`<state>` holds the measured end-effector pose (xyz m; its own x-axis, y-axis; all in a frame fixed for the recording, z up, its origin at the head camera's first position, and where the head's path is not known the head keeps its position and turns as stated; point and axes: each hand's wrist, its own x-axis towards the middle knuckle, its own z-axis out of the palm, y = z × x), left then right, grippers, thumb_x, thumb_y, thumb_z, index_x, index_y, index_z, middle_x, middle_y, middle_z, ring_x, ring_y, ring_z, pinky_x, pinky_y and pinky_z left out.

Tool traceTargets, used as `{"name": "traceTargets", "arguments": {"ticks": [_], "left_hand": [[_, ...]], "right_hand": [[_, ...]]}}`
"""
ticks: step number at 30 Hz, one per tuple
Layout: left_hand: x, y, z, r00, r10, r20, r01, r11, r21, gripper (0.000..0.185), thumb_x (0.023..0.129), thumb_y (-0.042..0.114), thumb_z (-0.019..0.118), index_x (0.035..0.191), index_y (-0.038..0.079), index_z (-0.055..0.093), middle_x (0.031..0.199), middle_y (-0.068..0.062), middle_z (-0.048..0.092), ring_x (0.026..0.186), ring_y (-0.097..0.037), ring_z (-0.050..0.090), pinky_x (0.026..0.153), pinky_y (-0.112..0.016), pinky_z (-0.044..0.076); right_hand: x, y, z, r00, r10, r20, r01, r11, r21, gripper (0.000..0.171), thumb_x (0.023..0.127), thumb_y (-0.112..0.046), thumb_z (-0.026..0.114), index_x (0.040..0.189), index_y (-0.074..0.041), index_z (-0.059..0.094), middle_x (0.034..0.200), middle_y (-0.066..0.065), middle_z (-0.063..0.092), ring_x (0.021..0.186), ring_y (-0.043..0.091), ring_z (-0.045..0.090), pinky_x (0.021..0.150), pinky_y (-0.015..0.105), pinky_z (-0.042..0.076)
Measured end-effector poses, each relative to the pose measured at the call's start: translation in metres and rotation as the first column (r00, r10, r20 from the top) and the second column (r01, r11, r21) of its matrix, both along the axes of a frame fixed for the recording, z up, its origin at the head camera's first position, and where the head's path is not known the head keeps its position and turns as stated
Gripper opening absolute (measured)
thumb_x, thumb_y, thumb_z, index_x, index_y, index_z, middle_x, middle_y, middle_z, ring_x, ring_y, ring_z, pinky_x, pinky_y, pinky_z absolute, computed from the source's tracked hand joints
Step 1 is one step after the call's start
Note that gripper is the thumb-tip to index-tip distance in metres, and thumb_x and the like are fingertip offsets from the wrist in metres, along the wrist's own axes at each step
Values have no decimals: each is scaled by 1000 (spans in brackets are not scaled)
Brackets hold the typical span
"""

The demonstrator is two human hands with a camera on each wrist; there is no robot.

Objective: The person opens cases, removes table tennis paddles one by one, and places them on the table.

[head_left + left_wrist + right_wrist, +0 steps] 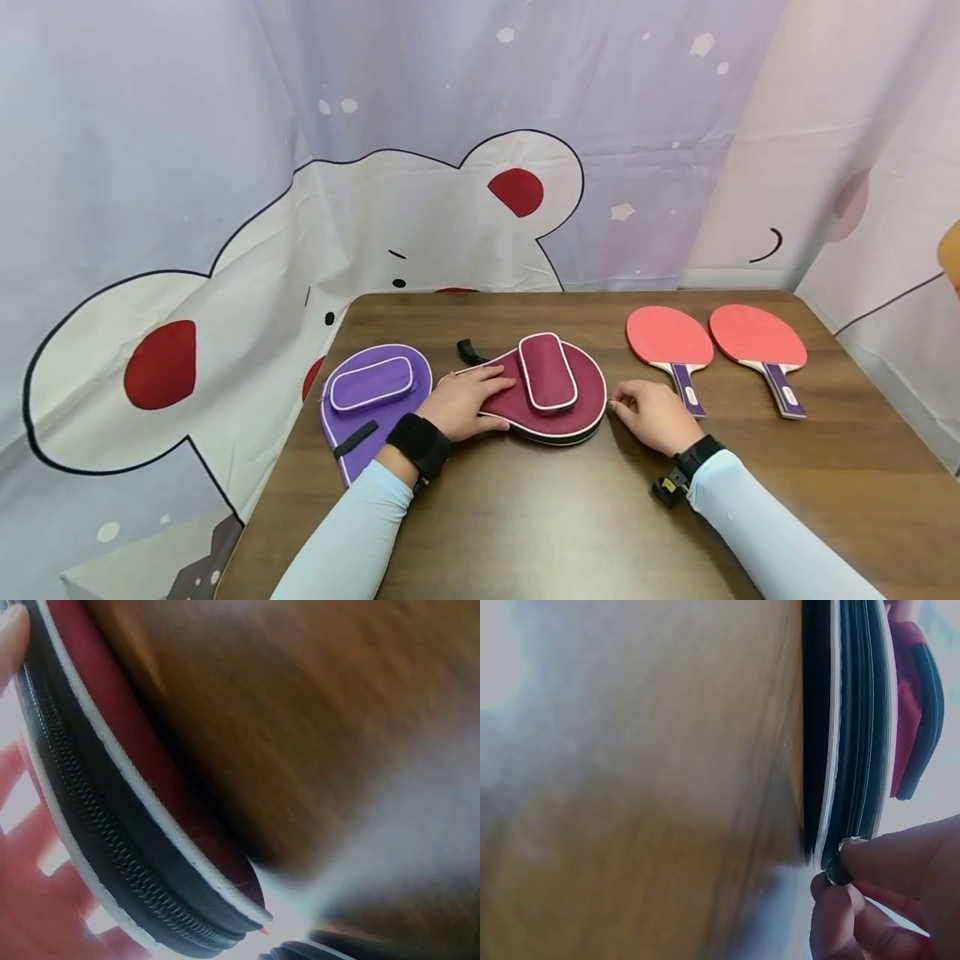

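A maroon table tennis paddle case [592, 379] with white piping and a raised front pocket lies on the table, its narrow end to the left. My left hand [468, 402] rests with spread fingers on that narrow end. At the rounded right end, my right hand [656, 414] pinches a small zipper pull [841, 868] between thumb and forefinger. A black zipper band [862, 735] runs along the case's side, and its teeth [112, 832] look closed in the left wrist view. Beside my left wrist lies a purple paddle case [378, 400], partly covered by that forearm.
Two red paddles [670, 335] [757, 333] with purple-and-white handles lie at the table's back right. A black strap [470, 352] sticks out behind the maroon case. The wooden table [570, 525] ends at a patterned curtain [420, 225].
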<state>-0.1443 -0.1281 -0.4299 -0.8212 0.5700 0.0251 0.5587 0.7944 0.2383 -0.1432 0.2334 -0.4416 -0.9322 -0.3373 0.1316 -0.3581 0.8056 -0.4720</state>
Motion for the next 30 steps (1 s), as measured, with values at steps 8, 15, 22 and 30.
{"name": "traceTargets", "arguments": {"ticks": [8,15,22,30], "left_hand": [[0,10,-2,995,77,-58,-79,996,-36,71,96,62,79,156,28,63,165,-5,54,149,-32,54,109,-61,52],[4,19,2,987,130,-96,-136,989,-59,72,93,66,79,153,28,66,158,-5,61,132,-29,69,97,-51,60],[6,29,-5,968,164,-190,-181,980,-78,72,94,72,76,150,26,68,146,-5,67,119,-29,74,87,-49,63],[15,42,2,959,186,-213,-211,972,-99,64,94,67,79,137,21,72,118,-6,69,88,-24,73,74,-44,62]], "right_hand": [[3,-2,1,1000,23,-13,-23,1000,0,9,100,-11,78,93,-15,75,76,-5,61,70,12,55,65,34,47],[7,-7,1,999,33,1,-33,999,-21,12,99,-10,78,90,-16,75,75,-6,61,70,12,55,65,34,47],[11,-21,2,999,53,1,-53,998,-34,12,100,-11,78,90,-16,76,74,-8,60,67,9,54,62,32,46],[15,-37,2,995,91,-32,-92,995,-33,11,99,-10,79,89,-15,79,74,-10,62,66,6,55,63,31,48]]}}
